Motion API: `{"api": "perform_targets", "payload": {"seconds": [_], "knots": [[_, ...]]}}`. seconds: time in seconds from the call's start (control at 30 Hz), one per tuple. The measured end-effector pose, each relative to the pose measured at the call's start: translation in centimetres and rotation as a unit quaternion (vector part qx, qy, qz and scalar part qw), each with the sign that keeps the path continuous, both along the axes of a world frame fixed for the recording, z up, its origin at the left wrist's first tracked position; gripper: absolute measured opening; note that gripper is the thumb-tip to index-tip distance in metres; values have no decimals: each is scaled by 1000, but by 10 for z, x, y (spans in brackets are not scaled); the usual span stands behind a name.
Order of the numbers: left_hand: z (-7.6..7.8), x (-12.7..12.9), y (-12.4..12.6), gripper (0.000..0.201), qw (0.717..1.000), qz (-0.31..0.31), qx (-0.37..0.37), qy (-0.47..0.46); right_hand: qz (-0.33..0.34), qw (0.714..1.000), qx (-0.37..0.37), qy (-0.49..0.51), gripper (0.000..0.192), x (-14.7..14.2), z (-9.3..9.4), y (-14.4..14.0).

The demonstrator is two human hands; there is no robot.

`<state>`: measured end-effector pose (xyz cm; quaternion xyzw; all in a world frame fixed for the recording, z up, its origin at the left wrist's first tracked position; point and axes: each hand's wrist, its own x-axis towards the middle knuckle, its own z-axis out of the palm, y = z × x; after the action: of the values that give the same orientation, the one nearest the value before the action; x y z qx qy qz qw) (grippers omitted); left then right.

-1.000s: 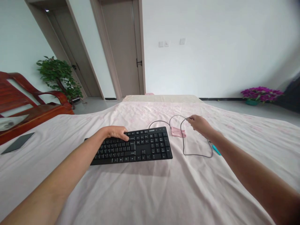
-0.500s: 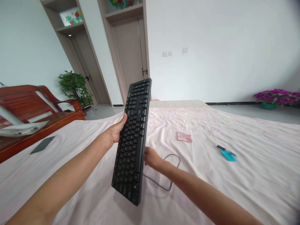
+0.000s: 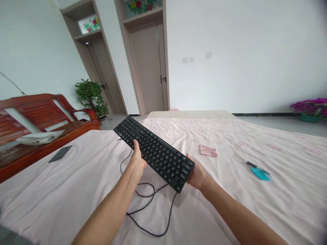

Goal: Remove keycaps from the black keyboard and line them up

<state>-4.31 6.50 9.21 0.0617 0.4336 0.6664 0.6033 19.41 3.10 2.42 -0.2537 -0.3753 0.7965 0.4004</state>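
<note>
A black computer keyboard (image 3: 155,149) is held above the bed-like surface, slanting from upper left to lower right with its keys facing me. My left hand (image 3: 138,158) grips its near long edge, thumb on top and the other fingers hidden beneath. At the right end, my right hand (image 3: 196,174) closes round the short side, its fingers mostly behind the keyboard. The black cable (image 3: 153,234) trails in loops over the sheet below the keyboard.
On the pale pink sheet (image 3: 230,211) lie a folded pink cloth (image 3: 208,150), a blue item (image 3: 260,173) with a dark thin tool (image 3: 251,164), and a dark flat rectangle (image 3: 60,153). A wooden bench (image 3: 51,112) stands left; a potted plant (image 3: 89,93) is behind it.
The keyboard has turned from nearly upright to a slant, its lower end swinging right. My right hand has moved from behind it to its right end. More looped cable shows.
</note>
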Motion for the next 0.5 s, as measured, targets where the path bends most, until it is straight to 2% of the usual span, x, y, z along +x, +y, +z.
{"api": "perform_targets", "payload": {"seconds": [0.07,0.17,0.27,0.33,0.4,0.43,0.47,0.5], "knots": [[-18,10,2,75,1000,21,8,-12,-38,998,-46,19,50,18,6,-1],[-39,28,1,76,999,31,-10,-27,-132,986,-92,39,57,29,11,-12],[-57,46,-4,73,998,50,-24,-16,-227,970,-84,3,49,30,10,-21],[-67,55,-11,71,998,47,-28,9,-256,963,-74,-30,41,33,6,-22],[-75,60,-22,69,997,5,-11,73,-259,959,-104,-53,34,40,2,-18],[-78,59,-30,67,991,-36,9,131,-254,957,-129,-58,33,45,1,-15],[-80,57,-39,65,974,-86,37,207,-252,953,-156,-63,33,51,0,-12],[-81,53,-51,63,942,-142,67,296,-252,949,-178,-67,33,59,0,-8]]}}
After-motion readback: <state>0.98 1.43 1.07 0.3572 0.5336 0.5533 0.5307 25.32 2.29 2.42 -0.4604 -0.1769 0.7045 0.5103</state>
